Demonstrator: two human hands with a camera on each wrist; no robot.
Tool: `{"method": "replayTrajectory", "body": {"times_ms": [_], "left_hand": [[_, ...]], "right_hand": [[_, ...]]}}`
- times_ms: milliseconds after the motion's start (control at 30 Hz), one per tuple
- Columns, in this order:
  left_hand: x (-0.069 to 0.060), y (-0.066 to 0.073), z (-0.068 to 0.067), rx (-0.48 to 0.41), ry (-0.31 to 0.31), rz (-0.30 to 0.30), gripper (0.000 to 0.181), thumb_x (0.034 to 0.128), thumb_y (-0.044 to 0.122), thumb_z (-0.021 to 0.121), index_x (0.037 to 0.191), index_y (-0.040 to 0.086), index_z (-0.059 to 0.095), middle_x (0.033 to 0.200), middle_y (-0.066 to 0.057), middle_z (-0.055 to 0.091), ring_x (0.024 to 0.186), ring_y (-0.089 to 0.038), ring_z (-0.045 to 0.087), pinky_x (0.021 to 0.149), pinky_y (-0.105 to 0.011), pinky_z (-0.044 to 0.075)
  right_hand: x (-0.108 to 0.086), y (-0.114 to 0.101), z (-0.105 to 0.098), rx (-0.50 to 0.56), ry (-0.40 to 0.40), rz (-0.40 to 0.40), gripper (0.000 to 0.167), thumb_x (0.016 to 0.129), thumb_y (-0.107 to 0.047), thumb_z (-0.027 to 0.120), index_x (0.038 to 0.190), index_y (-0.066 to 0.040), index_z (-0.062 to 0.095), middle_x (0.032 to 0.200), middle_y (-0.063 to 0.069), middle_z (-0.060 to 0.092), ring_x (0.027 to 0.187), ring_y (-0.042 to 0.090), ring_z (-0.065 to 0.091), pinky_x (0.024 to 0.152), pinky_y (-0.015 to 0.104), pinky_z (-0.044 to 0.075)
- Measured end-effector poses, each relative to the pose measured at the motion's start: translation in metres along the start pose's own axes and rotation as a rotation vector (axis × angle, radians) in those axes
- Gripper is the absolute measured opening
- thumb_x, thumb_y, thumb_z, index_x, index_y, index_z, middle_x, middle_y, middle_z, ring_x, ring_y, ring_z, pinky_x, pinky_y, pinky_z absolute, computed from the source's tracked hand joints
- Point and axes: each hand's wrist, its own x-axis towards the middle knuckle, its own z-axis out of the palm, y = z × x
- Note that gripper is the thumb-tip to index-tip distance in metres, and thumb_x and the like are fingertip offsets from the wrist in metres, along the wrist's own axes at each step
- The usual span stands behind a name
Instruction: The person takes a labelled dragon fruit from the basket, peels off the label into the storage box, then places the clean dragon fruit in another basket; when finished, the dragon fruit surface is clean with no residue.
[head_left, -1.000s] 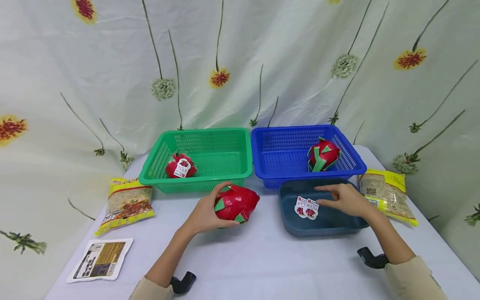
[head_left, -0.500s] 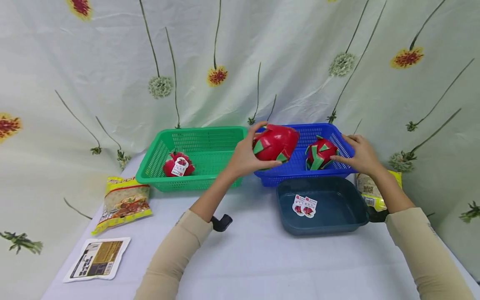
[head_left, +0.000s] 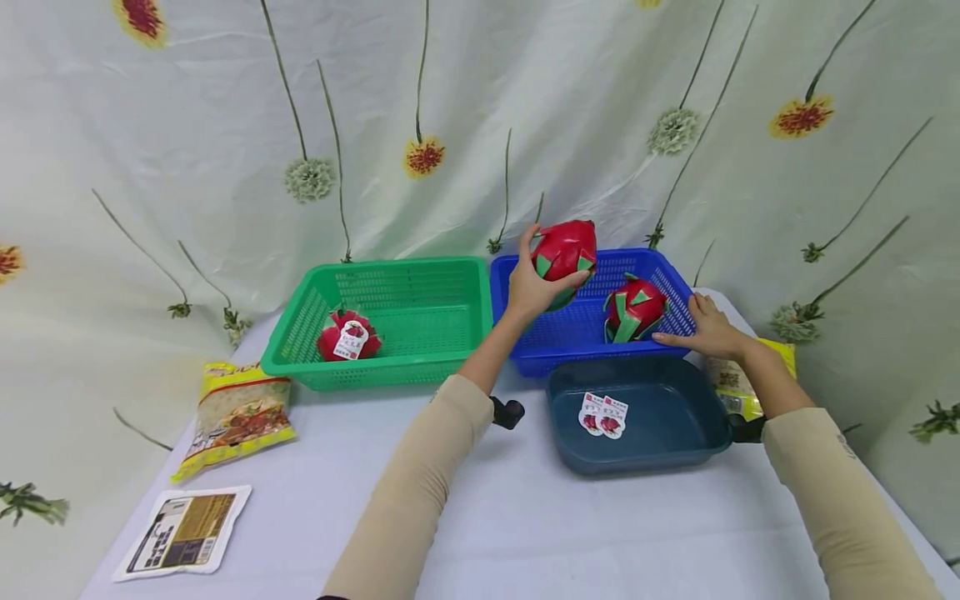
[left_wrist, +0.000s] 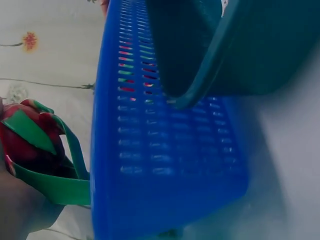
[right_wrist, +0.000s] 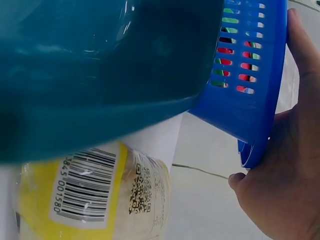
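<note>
My left hand (head_left: 529, 287) holds a red dragon fruit with green leaf tips (head_left: 567, 254) above the left part of the blue basket (head_left: 558, 321). In the left wrist view, the same dragon fruit (left_wrist: 30, 130) hangs over the rim, one green leaf against it. A second dragon fruit (head_left: 634, 310) rests in the right part of that basket. My right hand (head_left: 712, 332) rests on the basket's front right corner. Its thumb lies along the front rim and its fingers lie on the right side; the right wrist view shows this hand (right_wrist: 295, 165) against the rim.
Left of the blue basket stands a green basket (head_left: 405, 364) holding a labelled dragon fruit (head_left: 330, 337). A dark teal bin (head_left: 660, 425) with two fruit labels (head_left: 602, 414) stands in front. Yellow food bags (head_left: 243, 417) (head_left: 738, 387) and a white packet (head_left: 183, 531) lie on the table.
My left hand has carried the dragon fruit from in front of the green basket up and right over the blue basket. My right hand has moved from above the bin to the blue basket's corner.
</note>
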Motion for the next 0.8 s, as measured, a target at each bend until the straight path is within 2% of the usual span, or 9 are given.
{"method": "replayTrajectory", "body": {"times_ms": [233,467,667,800], "left_hand": [[0.012,-0.019,0.027,0.125,-0.013,-0.076,0.094,0.0694,0.047,0.077,0.144,0.029,0.022,0.134,-0.006,0.044,0.117,-0.026,0.045,0.081,-0.037,0.051],[0.004,-0.033,0.043,0.225,-0.033,-0.221,0.094,0.0682,0.042,0.08,0.142,0.029,0.023,0.13,-0.011,0.044,0.117,-0.029,0.044,0.084,-0.043,0.048],[0.0,-0.037,0.047,0.205,-0.075,-0.301,0.084,0.0728,0.037,0.078,0.138,0.029,0.026,0.13,-0.014,0.042,0.117,-0.031,0.042,0.087,-0.043,0.048],[0.002,-0.041,0.048,0.199,-0.161,-0.318,0.079,0.0786,0.036,0.073,0.141,0.033,0.025,0.137,-0.016,0.035,0.126,-0.036,0.033,0.092,-0.047,0.043]], "right_hand": [[0.001,-0.003,0.002,0.035,0.016,-0.002,0.112,0.08,-0.053,0.059,0.14,0.008,-0.014,0.145,0.033,-0.012,0.13,0.054,-0.006,0.096,0.071,0.01],[0.006,-0.004,0.007,0.038,0.004,-0.004,0.113,0.08,-0.055,0.06,0.14,0.007,-0.014,0.146,0.032,-0.012,0.131,0.052,-0.005,0.096,0.07,0.01],[0.005,-0.006,0.007,0.062,0.021,-0.013,0.114,0.079,-0.053,0.061,0.141,0.007,-0.013,0.146,0.031,-0.011,0.131,0.052,-0.004,0.097,0.07,0.011],[0.005,-0.005,0.008,0.072,0.022,-0.009,0.113,0.079,-0.053,0.061,0.141,0.006,-0.014,0.146,0.031,-0.011,0.131,0.051,-0.003,0.097,0.069,0.012]]}}
